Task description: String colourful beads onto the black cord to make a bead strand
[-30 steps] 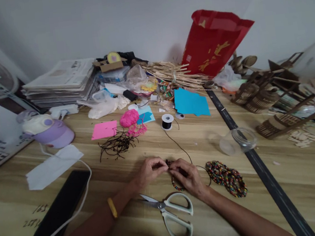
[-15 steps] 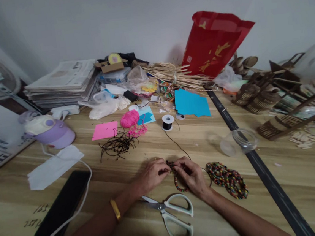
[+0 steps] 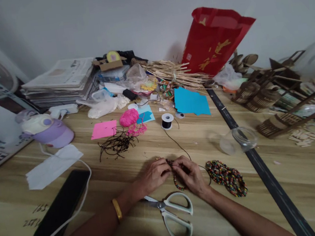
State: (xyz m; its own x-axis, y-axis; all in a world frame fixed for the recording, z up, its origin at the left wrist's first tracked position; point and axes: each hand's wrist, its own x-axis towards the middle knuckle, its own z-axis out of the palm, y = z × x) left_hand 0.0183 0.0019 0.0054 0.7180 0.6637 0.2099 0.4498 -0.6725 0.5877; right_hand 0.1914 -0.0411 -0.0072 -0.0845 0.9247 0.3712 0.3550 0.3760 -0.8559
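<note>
Both my hands meet over the wooden table, closed on a short string of multicoloured beads (image 3: 177,182). My left hand (image 3: 156,174) pinches its upper left end; the fingertips partly hide what they grip. With thumb and forefinger my right hand (image 3: 191,174) pinches the same strand from the right, and a beaded loop hangs below its fingers. A black cord (image 3: 178,143) runs from a spool (image 3: 167,121) towards my right hand. Right of that hand lies a coiled pile of bead strings (image 3: 226,178). White-handled scissors (image 3: 169,212) lie just below my hands.
Cut black cord pieces (image 3: 116,144), pink yarn (image 3: 129,117) and blue paper (image 3: 191,101) lie farther back. A black phone (image 3: 61,204) with a white cable is at left. A clear plastic cup (image 3: 237,140) lies at right, near brown wooden models (image 3: 286,119).
My left hand has shifted slightly right, its fingertips closer to my right hand's. Both hands still pinch the beads; the view has tilted a little.
</note>
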